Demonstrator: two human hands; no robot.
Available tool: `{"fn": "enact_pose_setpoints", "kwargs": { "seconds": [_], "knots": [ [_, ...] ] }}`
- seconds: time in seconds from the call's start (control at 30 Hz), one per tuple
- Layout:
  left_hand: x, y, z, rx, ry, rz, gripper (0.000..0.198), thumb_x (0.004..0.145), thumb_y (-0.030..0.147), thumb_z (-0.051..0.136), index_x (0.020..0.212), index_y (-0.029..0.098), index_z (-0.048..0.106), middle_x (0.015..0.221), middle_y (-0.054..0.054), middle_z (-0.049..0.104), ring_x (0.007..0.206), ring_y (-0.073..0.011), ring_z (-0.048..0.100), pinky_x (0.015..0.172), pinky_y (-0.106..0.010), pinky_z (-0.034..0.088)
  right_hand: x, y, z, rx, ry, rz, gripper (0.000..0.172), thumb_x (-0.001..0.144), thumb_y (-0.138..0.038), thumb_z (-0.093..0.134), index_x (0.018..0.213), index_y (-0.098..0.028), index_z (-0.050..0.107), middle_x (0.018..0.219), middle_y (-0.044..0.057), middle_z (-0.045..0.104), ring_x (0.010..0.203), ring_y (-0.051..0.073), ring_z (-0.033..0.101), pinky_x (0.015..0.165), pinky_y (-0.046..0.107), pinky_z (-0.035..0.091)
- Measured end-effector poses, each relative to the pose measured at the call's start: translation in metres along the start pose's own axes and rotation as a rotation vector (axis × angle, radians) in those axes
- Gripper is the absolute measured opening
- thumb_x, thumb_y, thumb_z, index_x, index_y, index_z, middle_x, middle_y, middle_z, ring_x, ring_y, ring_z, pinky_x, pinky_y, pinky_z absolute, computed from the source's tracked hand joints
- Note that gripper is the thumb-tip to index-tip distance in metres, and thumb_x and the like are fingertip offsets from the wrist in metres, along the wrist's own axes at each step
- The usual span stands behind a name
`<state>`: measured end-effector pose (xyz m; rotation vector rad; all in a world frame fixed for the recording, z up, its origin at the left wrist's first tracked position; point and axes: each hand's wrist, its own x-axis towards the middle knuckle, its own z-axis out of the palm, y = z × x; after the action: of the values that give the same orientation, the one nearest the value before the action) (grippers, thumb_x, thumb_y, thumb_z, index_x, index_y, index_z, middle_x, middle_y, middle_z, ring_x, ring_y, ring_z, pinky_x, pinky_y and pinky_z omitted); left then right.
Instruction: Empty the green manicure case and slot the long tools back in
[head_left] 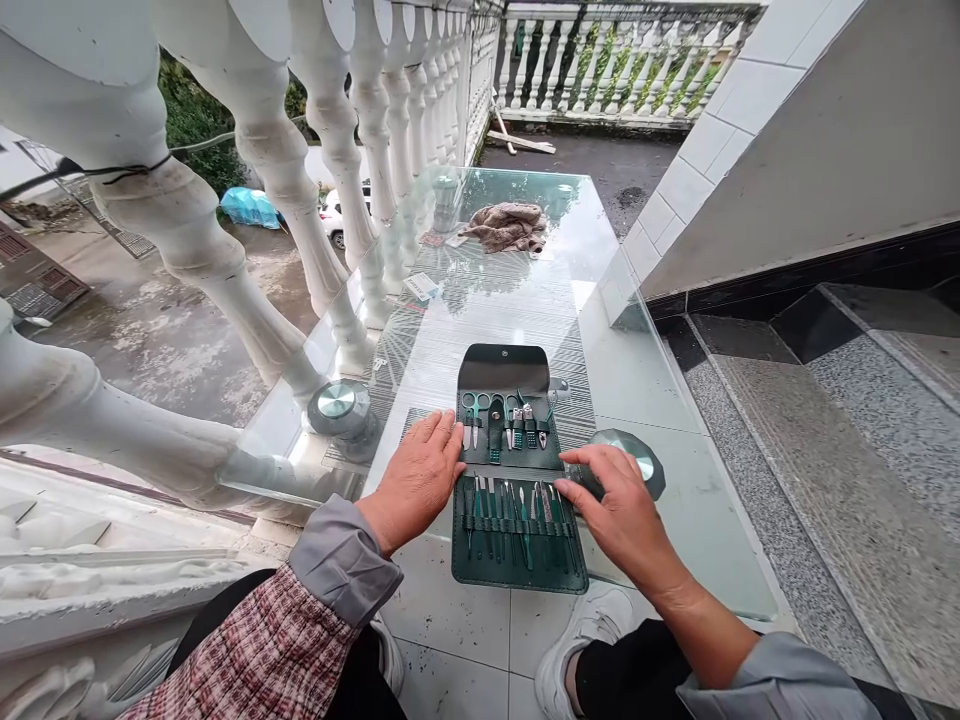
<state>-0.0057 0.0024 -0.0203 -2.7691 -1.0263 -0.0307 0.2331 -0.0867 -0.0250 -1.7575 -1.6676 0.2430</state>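
Observation:
An unfolded dark green manicure case lies on the glass table, its flap pointing away from me. Scissors, nail clippers and other small tools sit under straps in its upper half. A row of slim metal tools fills the strap across the lower half. My left hand rests at the case's left edge, fingers stretched out and holding nothing. At the right edge is my right hand, thumb and forefinger apart by the case's fold; its other fingers are partly hidden.
Two round table supports show through and beside the glass table. A brown cloth and a small card lie farther along it. White balusters run along the left; stone steps rise on the right.

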Motion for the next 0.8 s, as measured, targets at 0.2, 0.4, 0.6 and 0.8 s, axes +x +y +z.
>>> {"fn": "enact_pose_setpoints", "kwargs": {
  "seconds": [0.2, 0.4, 0.6, 0.8],
  "knots": [
    [0.000, 0.000, 0.001, 0.011, -0.001, 0.002, 0.042, 0.095, 0.028, 0.038, 0.128, 0.003, 0.045, 0.135, -0.021, 0.045, 0.129, -0.0284, 0.039, 0.105, -0.044, 0.032, -0.007, -0.005, -0.017, 0.033, -0.215, 0.105, 0.022, 0.084, -0.037, 0.051, 0.069, -0.022, 0.057, 0.063, -0.001, 0.056, 0.055, 0.013, 0.050, 0.052, 0.026, 0.041],
    [0.000, 0.002, -0.003, 0.028, -0.003, 0.018, 0.041, 0.096, 0.026, 0.037, 0.128, 0.003, 0.045, 0.134, -0.021, 0.047, 0.129, -0.0284, 0.038, 0.106, -0.045, 0.031, -0.013, -0.019, -0.008, -0.300, -0.209, -0.028, 0.018, 0.081, -0.024, 0.049, 0.064, -0.021, 0.051, 0.062, 0.000, 0.055, 0.060, 0.014, 0.050, 0.054, 0.026, 0.033],
    [0.001, 0.002, -0.004, 0.045, 0.011, 0.018, 0.040, 0.095, 0.025, 0.038, 0.127, 0.002, 0.046, 0.134, -0.022, 0.046, 0.127, -0.0288, 0.041, 0.105, -0.044, 0.032, -0.005, -0.027, -0.001, -0.559, -0.182, -0.076, 0.019, 0.078, -0.018, 0.046, 0.060, -0.020, 0.049, 0.060, 0.002, 0.057, 0.058, 0.015, 0.051, 0.054, 0.029, 0.027],
    [0.001, 0.001, -0.002, 0.040, 0.027, 0.031, 0.042, 0.094, 0.025, 0.043, 0.125, -0.001, 0.048, 0.131, -0.024, 0.048, 0.127, -0.0301, 0.042, 0.107, -0.042, 0.030, 0.005, -0.027, 0.002, -0.612, -0.238, 0.012, 0.019, 0.076, -0.016, 0.046, 0.057, -0.019, 0.050, 0.061, 0.004, 0.060, 0.056, 0.015, 0.052, 0.052, 0.029, 0.022]
  ]
}}
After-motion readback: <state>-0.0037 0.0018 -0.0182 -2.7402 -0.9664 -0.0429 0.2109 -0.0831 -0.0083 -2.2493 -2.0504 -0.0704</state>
